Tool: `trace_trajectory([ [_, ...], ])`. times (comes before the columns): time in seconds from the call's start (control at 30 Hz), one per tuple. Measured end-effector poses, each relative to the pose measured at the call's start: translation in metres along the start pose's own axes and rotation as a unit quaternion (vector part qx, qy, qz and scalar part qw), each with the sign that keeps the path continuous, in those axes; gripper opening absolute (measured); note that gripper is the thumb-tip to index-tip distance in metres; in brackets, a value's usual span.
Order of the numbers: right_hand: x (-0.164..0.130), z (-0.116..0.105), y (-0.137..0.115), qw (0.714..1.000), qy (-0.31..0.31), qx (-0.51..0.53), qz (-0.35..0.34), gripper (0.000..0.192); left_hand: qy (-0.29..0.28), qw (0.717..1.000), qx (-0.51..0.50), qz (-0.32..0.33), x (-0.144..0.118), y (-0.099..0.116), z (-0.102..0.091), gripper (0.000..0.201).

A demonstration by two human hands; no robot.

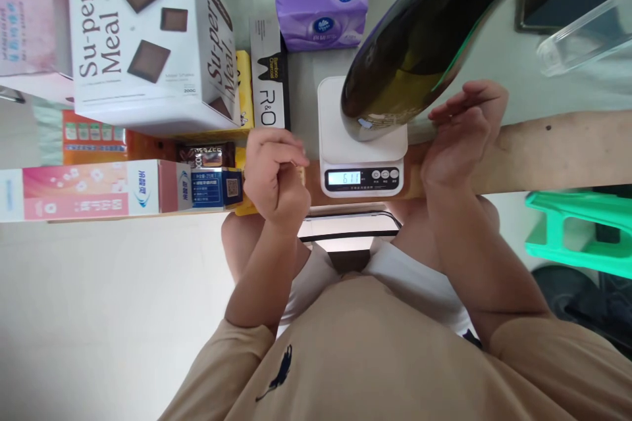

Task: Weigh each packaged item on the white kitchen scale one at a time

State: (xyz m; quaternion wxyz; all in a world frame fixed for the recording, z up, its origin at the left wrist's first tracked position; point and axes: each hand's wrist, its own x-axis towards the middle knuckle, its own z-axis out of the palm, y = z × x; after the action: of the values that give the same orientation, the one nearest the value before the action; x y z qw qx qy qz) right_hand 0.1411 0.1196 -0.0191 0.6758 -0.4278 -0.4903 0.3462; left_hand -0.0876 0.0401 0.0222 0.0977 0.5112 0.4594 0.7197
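Observation:
A tall dark glass bottle (415, 39) stands on the platform of a white kitchen scale (332, 122). The lit display (344, 177) seems to read 611. My right hand (461, 135) is just right of the bottle's base, its fingers loosely bent and apart, with nothing in it. To the left of the scale, my left hand (277, 174) is curled into a loose fist, and no object shows in it. Beyond that hand stands a black and white toothpaste box (269, 79).
On the left are a Su-per Meal box (143, 39), a pink and white carton (99, 191) and an orange pack (93, 137). A purple tissue pack (320, 0) lies behind the scale. At right are a phone (567, 3), a clear plastic case (587, 33) and a green stool (577, 230).

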Motion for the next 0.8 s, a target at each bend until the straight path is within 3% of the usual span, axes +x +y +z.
trace_trajectory([
  [0.17, -0.001, 0.002, -0.005, 1.000, 0.002, -0.015, 0.007, 0.035, -0.031, 0.996, -0.084, -0.021, -0.004, -0.002, -0.001, 0.034],
  [0.33, 0.000, 0.003, -0.009, 0.999, 0.009, -0.043, 0.015, 0.033, -0.028, 0.997, -0.050, -0.056, -0.007, -0.001, 0.001, 0.045],
  [0.47, 0.001, 0.006, -0.013, 0.998, 0.031, -0.047, 0.024, 0.031, -0.016, 0.996, -0.019, -0.085, -0.008, 0.000, 0.004, 0.038],
  [0.57, 0.003, 0.012, -0.017, 0.997, 0.051, -0.047, 0.030, 0.032, -0.022, 0.998, -0.011, -0.059, -0.011, 0.007, 0.008, 0.034],
  [0.7, 0.009, 0.017, -0.021, 0.996, 0.076, -0.043, 0.033, 0.030, -0.086, 0.996, -0.020, 0.018, -0.016, 0.021, 0.016, 0.036],
  [0.8, 0.014, 0.016, -0.018, 0.996, 0.078, -0.042, 0.009, 0.028, -0.100, 0.993, -0.029, 0.050, -0.019, 0.025, 0.021, 0.037],
])
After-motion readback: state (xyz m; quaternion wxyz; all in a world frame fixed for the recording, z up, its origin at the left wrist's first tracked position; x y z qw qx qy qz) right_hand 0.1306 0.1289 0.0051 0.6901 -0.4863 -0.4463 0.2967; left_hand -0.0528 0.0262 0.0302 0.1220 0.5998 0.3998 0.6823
